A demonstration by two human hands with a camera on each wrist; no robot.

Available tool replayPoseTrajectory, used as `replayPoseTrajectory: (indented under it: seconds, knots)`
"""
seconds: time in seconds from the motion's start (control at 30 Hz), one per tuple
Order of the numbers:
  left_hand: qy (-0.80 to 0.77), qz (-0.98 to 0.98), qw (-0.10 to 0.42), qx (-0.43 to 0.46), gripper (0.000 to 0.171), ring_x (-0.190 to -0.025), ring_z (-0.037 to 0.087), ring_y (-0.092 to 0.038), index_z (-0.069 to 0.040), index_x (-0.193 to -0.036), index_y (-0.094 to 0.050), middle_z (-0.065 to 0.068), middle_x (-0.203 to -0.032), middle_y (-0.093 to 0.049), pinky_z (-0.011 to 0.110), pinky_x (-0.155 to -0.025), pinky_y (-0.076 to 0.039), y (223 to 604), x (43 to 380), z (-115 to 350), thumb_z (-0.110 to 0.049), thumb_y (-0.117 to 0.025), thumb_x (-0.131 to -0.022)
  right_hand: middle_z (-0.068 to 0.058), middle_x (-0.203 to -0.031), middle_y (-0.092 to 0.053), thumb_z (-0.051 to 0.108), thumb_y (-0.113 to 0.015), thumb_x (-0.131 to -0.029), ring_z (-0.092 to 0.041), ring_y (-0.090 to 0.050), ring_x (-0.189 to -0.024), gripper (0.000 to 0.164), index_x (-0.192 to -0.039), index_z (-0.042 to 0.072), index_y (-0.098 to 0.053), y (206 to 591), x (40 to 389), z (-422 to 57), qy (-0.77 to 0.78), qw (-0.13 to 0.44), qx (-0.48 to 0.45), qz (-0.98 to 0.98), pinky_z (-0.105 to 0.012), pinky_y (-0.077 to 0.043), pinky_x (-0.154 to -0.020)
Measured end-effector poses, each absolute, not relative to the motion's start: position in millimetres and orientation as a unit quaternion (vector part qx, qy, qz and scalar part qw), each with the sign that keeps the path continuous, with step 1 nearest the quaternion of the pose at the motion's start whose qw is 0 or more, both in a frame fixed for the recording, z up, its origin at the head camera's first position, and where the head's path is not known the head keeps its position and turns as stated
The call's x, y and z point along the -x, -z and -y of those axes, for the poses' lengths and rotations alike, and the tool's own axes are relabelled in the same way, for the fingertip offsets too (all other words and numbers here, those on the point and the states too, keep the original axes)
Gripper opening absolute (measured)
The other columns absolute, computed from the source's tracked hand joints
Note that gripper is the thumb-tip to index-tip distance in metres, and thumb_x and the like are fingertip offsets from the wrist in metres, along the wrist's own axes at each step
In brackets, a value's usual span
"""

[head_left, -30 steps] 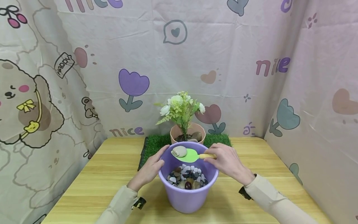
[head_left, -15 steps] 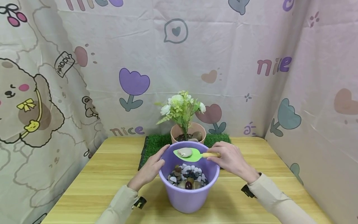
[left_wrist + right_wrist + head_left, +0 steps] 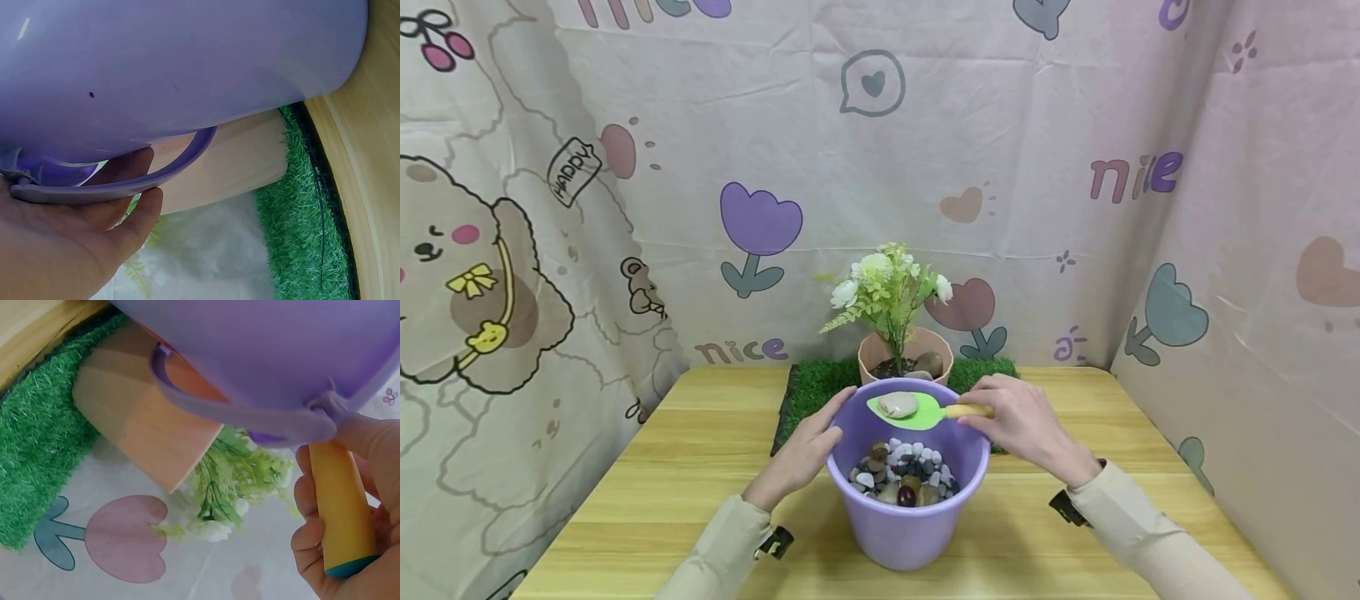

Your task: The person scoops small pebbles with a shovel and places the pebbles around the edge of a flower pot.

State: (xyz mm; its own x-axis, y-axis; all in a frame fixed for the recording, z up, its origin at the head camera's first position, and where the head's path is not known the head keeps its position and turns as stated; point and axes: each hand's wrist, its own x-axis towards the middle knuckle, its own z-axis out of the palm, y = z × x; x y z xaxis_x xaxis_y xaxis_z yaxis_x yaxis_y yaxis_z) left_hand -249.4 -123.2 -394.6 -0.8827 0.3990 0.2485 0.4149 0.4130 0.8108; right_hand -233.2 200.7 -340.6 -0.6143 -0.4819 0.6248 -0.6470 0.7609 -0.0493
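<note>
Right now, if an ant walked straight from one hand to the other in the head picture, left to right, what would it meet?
Left hand → stone → scoop handle → right hand.

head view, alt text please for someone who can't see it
A person's right hand holds a green trowel carrying a pale stone over a purple bucket of pebbles; the left hand holds the bucket's side. Behind, a potted plant with white flowers stands on a green grass mat.
</note>
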Motion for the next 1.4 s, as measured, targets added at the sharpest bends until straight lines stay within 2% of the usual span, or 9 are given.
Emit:
replayPoseTrajectory:
  seconds: [0.37,0.63,0.87,1.07,1.17,1.33,1.4]
  knots:
    - [0.481,0.841,0.010,0.246,0.063,-0.133,0.028,-0.049,-0.018,-0.155,-0.031,0.008,-0.152,-0.043,0.048,-0.104,-0.043,394.4,249.2,123.3,-0.008,-0.038,-0.093,0.006,-0.084,-0.071,0.028,-0.085,-0.072,-0.007,-0.061,-0.069,0.023,-0.092,0.018,-0.080,317.9,242.2,-204.9,-0.131,0.316,-0.302,0.890,-0.019,-0.044,-0.055]
    - [0.482,0.841,0.014,0.244,0.063,-0.132,0.027,-0.050,-0.016,-0.155,-0.032,0.009,-0.152,-0.044,0.047,-0.103,-0.044,395.1,248.5,123.6,-0.008,-0.038,-0.093,0.005,-0.088,-0.072,0.031,-0.082,-0.076,-0.007,-0.060,-0.070,0.023,-0.096,0.019,-0.080,310.4,252.4,-205.2,-0.120,0.290,-0.285,0.906,-0.019,-0.043,-0.053]
    - [0.487,0.840,0.009,0.240,0.063,-0.132,0.026,-0.050,-0.019,-0.154,-0.032,0.007,-0.152,-0.044,0.046,-0.103,-0.044,395.6,249.1,123.2,-0.008,-0.039,-0.093,0.004,-0.088,-0.073,0.034,-0.080,-0.079,-0.009,-0.060,-0.067,0.026,-0.099,0.018,-0.079,303.0,267.1,-204.0,-0.098,0.280,-0.266,0.917,-0.022,-0.042,-0.051]
    - [0.487,0.842,0.010,0.233,0.063,-0.134,0.026,-0.048,-0.019,-0.154,-0.033,0.006,-0.153,-0.043,0.048,-0.106,-0.041,396.0,248.2,122.4,-0.007,-0.039,-0.093,0.009,-0.081,-0.065,0.037,-0.077,-0.081,-0.007,-0.053,-0.064,0.022,-0.098,0.022,-0.079,301.6,285.6,-198.3,-0.070,0.245,-0.246,0.935,-0.025,-0.041,-0.052]
    - [0.488,0.841,0.011,0.232,0.063,-0.134,0.026,-0.048,-0.019,-0.154,-0.033,0.006,-0.153,-0.043,0.049,-0.106,-0.041,395.9,247.8,122.4,-0.007,-0.039,-0.093,0.010,-0.081,-0.064,0.037,-0.076,-0.082,-0.009,-0.054,-0.067,0.021,-0.099,0.025,-0.079,305.3,297.7,-193.9,-0.059,0.223,-0.245,0.942,-0.028,-0.042,-0.055]
    - [0.491,0.839,0.011,0.235,0.064,-0.134,0.027,-0.048,-0.018,-0.155,-0.032,0.006,-0.153,-0.042,0.048,-0.106,-0.041,395.9,248.1,122.3,-0.007,-0.039,-0.092,0.010,-0.078,-0.063,0.038,-0.075,-0.083,-0.010,-0.055,-0.066,0.018,-0.095,0.026,-0.080,311.6,316.0,-185.9,-0.035,0.206,-0.264,0.941,-0.028,-0.040,-0.052]
    - [0.491,0.838,0.010,0.236,0.064,-0.133,0.027,-0.049,-0.019,-0.155,-0.032,0.007,-0.153,-0.042,0.048,-0.105,-0.042,395.9,248.2,122.2,-0.007,-0.039,-0.092,0.008,-0.071,-0.061,0.039,-0.075,-0.083,-0.011,-0.053,-0.060,0.017,-0.085,0.023,-0.079,311.5,321.9,-181.9,-0.029,0.199,-0.272,0.941,-0.029,-0.039,-0.048]
